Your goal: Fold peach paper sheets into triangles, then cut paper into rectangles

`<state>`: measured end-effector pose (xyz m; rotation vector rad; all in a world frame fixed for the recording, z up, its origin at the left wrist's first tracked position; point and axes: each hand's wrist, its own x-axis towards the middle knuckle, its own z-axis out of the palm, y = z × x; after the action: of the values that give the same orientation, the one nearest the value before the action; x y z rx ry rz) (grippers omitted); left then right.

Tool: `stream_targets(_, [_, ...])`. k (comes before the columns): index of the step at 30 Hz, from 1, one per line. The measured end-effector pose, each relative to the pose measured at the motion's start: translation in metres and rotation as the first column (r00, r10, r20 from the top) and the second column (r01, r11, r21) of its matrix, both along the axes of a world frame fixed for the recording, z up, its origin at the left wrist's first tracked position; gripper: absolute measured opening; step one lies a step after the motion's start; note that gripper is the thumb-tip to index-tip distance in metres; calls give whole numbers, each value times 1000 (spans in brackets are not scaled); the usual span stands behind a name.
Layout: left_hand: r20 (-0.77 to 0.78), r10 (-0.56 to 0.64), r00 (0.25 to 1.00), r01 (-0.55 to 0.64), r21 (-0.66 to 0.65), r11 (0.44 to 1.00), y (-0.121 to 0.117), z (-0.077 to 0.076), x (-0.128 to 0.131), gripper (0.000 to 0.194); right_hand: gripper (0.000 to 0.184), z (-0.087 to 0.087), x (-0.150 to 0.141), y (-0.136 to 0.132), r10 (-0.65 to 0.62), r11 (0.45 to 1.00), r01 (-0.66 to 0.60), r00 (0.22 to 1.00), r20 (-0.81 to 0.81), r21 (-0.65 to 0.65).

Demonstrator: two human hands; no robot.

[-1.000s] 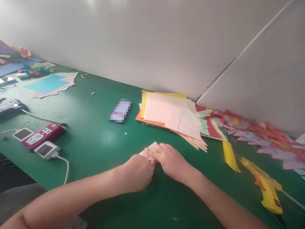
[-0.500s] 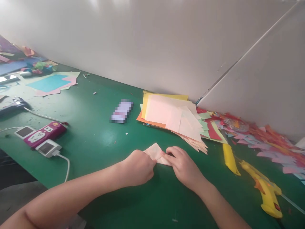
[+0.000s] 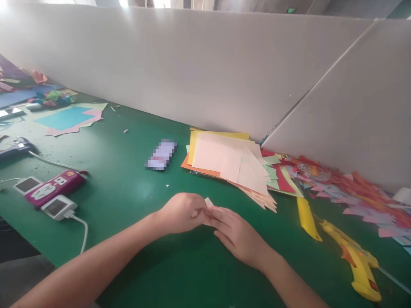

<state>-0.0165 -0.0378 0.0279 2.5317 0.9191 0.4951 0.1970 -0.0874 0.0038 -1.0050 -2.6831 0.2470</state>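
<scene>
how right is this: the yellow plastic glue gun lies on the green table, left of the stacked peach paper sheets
Not left: the head view shows the yellow plastic glue gun on the green table, right of the stacked peach paper sheets.

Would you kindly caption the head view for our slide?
Left hand and right hand meet at a small pale-pink paper over a green table.

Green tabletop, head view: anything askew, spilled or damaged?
No spill seen. Paper stack is askew: sheets splay at different angles. Wall seam shows dark, chipped-looking marks near its base, possibly damage. A white scrap lies loose on the tabletop. Small paper mostly hidden by left hand and right hand; can't judge it.
</scene>
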Motion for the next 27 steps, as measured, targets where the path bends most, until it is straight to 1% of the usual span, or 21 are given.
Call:
stream_targets(2, [115,96,989,-100,26,995,14,0,1,21,40,0,-4,-1,-34,999,34,999,-13,-6])
stream_targets(3, [173,124,977,-136,60,989,21,-1,3,21,39,0,-6,-2,-48,999,48,999,-15,-5])
stream_targets(4, [199,112,974,-135,107,985,28,-3,7,21,39,0,-8,-3,-62,998,62,998,-15,-2])
stream_targets(5, [194,92,977,-121,144,982,35,-5,11,23,38,-1,-10,-3,-78,997,79,997,-14,4])
stream_targets(8, [73,9,997,-25,216,976,55,-12,31,41,36,-3,-15,-5,-126,992,126,992,-9,28])
stream_targets(11, [-45,-64,997,74,255,964,77,-15,55,58,36,-3,-19,-6,-143,988,143,990,0,54])
stream_targets(12, [-90,-91,992,112,265,958,84,-15,63,61,36,-2,-19,-6,-158,986,157,988,3,64])
stream_targets(15, [-223,-162,961,216,241,946,102,-12,83,58,33,-2,-18,-5,-256,961,252,967,17,112])
stream_targets(16, [-270,-181,946,245,226,943,106,-11,89,57,33,-3,-17,-4,-301,946,294,953,30,138])
stream_targets(18, [-373,-188,909,290,240,927,112,-10,97,54,33,-5,-13,-3,-377,911,356,924,68,209])
stream_targets(20, [-471,-189,862,363,311,879,115,-10,103,53,34,-7,-12,-2,-428,879,384,897,112,283])
stream_targets(22, [-538,-193,820,451,401,798,117,-11,106,52,36,-10,-12,-2,-470,852,399,868,159,338])
stream_targets(24, [-569,-204,796,511,453,730,118,-11,108,52,40,-10,-14,-3,-520,825,426,829,205,372])
stream_targets(25, [-577,-214,788,531,462,711,119,-11,108,52,42,-10,-15,-4,-549,809,446,805,225,382])
stream_targets(27, [-586,-237,775,556,454,696,120,-10,109,53,41,-7,-16,-5,-600,783,488,757,260,386])
